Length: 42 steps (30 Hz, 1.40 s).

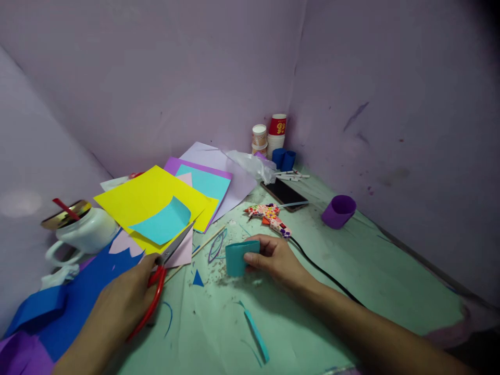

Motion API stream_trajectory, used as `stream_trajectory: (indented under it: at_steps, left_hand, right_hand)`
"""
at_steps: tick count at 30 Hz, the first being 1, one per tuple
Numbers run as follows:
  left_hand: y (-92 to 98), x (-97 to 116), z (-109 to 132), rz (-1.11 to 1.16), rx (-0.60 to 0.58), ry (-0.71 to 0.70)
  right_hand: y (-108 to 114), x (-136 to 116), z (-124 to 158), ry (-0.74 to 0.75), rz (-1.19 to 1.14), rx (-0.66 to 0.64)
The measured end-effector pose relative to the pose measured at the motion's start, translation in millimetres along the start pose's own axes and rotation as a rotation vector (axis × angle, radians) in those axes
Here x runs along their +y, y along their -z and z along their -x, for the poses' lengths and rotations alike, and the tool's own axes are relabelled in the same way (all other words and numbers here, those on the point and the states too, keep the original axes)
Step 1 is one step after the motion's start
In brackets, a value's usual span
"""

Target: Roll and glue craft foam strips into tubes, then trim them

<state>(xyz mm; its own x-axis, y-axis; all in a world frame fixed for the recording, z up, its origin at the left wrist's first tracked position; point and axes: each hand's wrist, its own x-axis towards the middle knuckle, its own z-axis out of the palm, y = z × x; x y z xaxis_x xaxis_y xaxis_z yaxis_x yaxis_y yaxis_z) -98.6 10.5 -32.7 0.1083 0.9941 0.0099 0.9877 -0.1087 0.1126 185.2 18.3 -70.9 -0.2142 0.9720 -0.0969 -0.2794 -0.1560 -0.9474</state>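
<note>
My left hand [130, 286] grips red-handled scissors [157, 292], whose blades point up and to the right over the pink paper. Between the thumb and fingers of my right hand [279, 259] is a teal paper tube [236, 259], somewhat flattened, held just above the table. A thin teal strip [255, 336] lies below it. Behind my right hand rests a flower-patterned glue gun [269, 216] with a black cord. Under and beyond the scissors, a light-blue sheet [164, 223] curls on top of a yellow sheet [144, 192].
At the right stands a purple tube [339, 212]. A phone [285, 194], a plastic bag [253, 165], paper cups [276, 136] and two blue tubes [288, 160] are near the corner. A white mug [84, 232] sits at left, beside blue sheets [84, 297]. Walls enclose the table's back and sides.
</note>
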Motion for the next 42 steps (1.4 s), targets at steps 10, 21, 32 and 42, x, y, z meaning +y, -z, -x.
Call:
stream_trajectory:
  at_steps: [10,21,32,42]
  left_hand:
    - [0.1,46.2,8.1,0.794,0.224,0.234]
    - [-12.4,104.9,10.3,1.871,-0.215,0.270]
    - [-22.1,110.1,12.2,1.448,0.079,0.167]
    - [-27.4,109.8,27.3,0.954,-0.077,-0.159]
  right_hand:
    - [-9.3,-5.9,12.0,0.293,0.202,-0.060]
    - [-10.3,3.3,18.4,0.692,0.467,-0.266]
    - [-11.7,3.7,14.1,0.199,-0.027,-0.262]
    - [-12.0,2.2,13.0,0.302,0.345,-0.219]
